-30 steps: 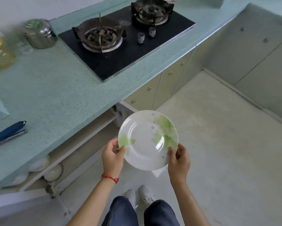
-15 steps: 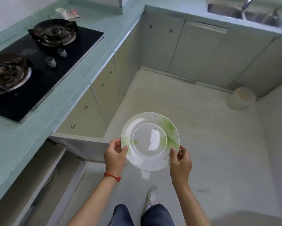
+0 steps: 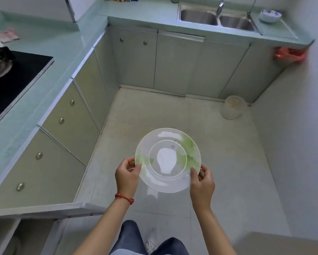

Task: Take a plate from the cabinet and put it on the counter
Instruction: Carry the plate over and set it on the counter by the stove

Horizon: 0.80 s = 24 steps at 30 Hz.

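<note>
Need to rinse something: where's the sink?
Head view, top right: the sink is set in the far counter, left of a blue-patterned bowl.

a home kitchen: double sink (image 3: 217,20), gas hob (image 3: 11,83), teal counter (image 3: 49,48), cabinets (image 3: 66,124).

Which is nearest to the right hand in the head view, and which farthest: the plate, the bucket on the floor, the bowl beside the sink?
1. The plate: held by the right hand at its right rim.
2. The bucket: on the floor, ahead, in the corner.
3. The bowl: on the counter right of the sink, farthest.
</note>
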Motion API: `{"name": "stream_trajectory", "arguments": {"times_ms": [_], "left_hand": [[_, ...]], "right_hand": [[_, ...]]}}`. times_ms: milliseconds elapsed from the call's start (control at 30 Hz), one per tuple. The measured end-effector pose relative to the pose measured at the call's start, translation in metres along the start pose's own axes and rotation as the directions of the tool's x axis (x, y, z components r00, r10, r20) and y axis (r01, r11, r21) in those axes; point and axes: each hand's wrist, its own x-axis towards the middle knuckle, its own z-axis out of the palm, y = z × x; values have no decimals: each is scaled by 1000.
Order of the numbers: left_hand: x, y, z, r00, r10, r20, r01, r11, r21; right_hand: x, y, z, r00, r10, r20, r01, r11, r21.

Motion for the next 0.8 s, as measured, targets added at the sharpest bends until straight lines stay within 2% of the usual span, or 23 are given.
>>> {"name": "stream_trajectory", "arguments": {"times_ms": [267,800], "left_hand": [[71,27,47,999,25,25,-25,1000,0],[300,95,133,996,75,42,-76,997,2]], "right_hand": [[76,-21,31,1000,-6,-2,6,999,37],[270,-95,164,999,-39,-23,40,996,74]]}}
